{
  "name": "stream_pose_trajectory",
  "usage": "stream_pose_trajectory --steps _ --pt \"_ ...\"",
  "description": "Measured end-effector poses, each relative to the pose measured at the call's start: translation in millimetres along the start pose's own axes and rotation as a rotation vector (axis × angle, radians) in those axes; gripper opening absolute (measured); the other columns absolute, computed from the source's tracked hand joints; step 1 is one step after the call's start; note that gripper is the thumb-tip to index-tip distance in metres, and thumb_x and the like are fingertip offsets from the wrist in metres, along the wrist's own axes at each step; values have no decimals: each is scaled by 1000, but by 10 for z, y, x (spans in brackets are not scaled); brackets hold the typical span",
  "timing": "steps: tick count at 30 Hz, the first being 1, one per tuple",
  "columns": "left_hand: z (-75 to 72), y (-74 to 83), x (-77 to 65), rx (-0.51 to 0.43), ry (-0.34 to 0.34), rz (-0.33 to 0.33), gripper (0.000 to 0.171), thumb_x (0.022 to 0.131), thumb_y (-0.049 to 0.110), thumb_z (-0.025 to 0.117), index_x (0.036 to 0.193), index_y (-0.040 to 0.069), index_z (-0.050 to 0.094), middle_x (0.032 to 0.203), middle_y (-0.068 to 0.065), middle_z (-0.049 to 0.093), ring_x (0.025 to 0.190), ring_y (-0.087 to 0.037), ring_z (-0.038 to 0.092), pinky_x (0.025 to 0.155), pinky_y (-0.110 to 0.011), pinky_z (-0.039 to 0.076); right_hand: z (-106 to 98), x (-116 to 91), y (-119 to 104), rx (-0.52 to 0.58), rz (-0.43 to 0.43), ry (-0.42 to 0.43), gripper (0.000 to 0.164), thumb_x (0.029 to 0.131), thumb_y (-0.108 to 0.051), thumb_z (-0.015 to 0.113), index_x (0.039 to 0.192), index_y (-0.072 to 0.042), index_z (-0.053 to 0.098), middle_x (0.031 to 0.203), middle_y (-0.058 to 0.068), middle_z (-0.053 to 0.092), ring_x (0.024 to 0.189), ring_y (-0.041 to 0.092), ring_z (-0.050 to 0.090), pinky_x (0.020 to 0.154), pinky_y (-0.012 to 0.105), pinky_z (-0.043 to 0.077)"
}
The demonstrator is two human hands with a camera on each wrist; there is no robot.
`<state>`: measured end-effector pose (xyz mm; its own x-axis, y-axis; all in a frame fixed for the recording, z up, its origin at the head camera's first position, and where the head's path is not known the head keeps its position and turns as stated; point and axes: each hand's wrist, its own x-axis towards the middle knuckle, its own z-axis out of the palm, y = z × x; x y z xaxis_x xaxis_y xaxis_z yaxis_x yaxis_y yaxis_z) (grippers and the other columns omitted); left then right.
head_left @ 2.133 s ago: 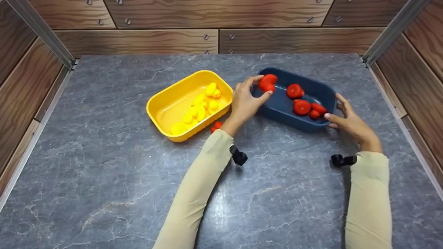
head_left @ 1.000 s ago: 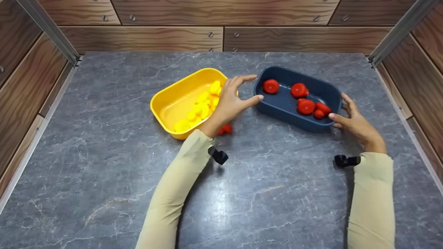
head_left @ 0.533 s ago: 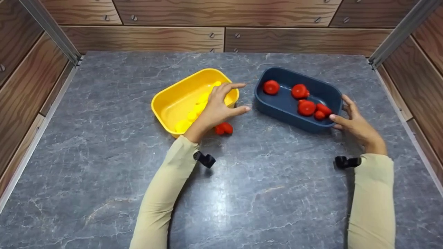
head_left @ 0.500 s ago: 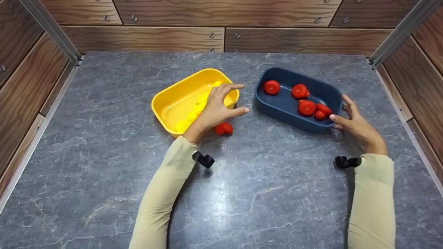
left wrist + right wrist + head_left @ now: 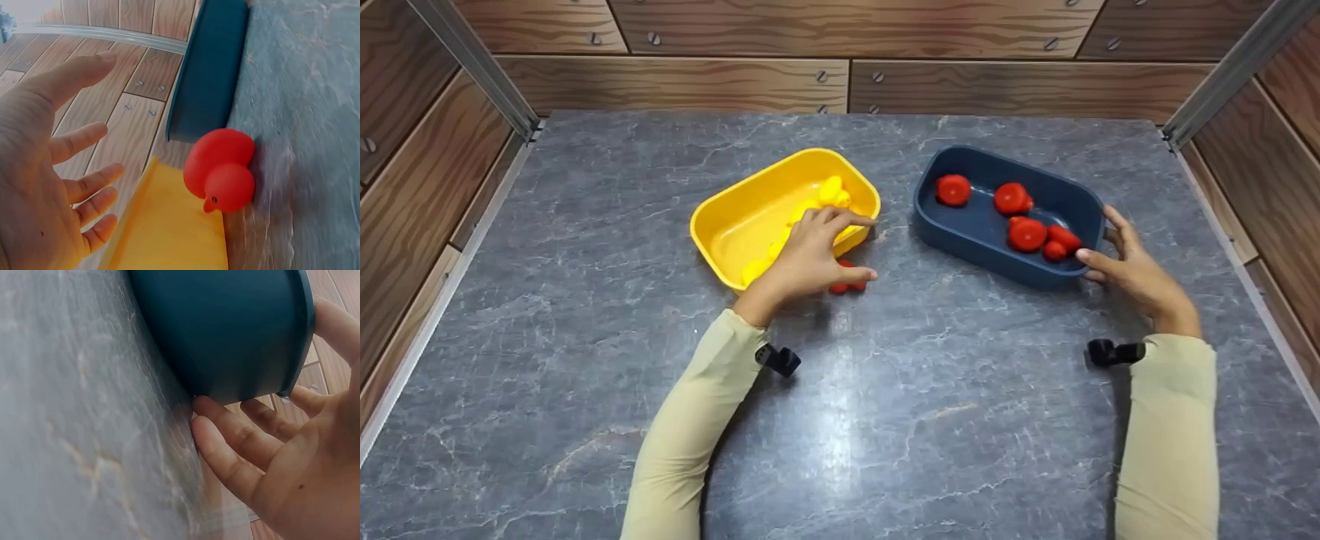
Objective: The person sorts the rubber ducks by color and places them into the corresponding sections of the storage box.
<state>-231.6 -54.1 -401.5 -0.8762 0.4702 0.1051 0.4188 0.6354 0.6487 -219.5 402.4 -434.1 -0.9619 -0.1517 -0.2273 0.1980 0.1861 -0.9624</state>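
In the head view, my left hand (image 5: 802,259) hovers over the near right side of a yellow bin (image 5: 727,229), fingers and thumb spread apart with nothing between them. Just below it a red rubber duck (image 5: 222,163) lies on the tabletop against the bin's outer wall; the left wrist view shows the duck apart from the fingers. My right hand (image 5: 1144,277) grips the right end of a dark blue bin (image 5: 982,251), thumb at the rim and fingers along the outer wall. Several red rubber ducks (image 5: 1027,235) lie inside the blue bin.
Several yellow rubber ducks (image 5: 831,190) fill the right side of the yellow bin, partly covered by my left hand. Wood-patterned panels (image 5: 675,84) wall in the grey marbled tabletop (image 5: 945,420) at the back and sides.
My left hand has let go of a red rubber duck into the blue bin's left end, then moved left and toward me, over the duck beside the yellow bin. My right hand keeps its grip.
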Motion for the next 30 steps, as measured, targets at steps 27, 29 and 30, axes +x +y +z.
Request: stream_pose_trajectory --steps 27,29,30 --pt "142 -161 -70 260 -81 -27 62 72 47 80 126 23 62 127 -9 52 116 -31 41 98 -43 34 11 4 3 -1 -6 8 89 95 -14 59 155 -27 -6 154 23 -2 96 -4 56 76 15 51" --pt "139 -155 -70 279 -95 -26 62 71 47 81 125 23 63 127 -10 52 116 -30 41 97 -43 35 8 5 1 -15 0 6 89 96 -15 58 155 -27 -7 155 23 -4 96 -4 56 76 15 51" --pt "137 -152 -71 286 -101 -27 62 71 47 81 125 23 63 127 -10 51 116 -30 41 97 -42 35 6 6 0 -26 3 5 90 96 -15 58 155 -27 -8 156 23 -5 97 -5 56 76 14 50"
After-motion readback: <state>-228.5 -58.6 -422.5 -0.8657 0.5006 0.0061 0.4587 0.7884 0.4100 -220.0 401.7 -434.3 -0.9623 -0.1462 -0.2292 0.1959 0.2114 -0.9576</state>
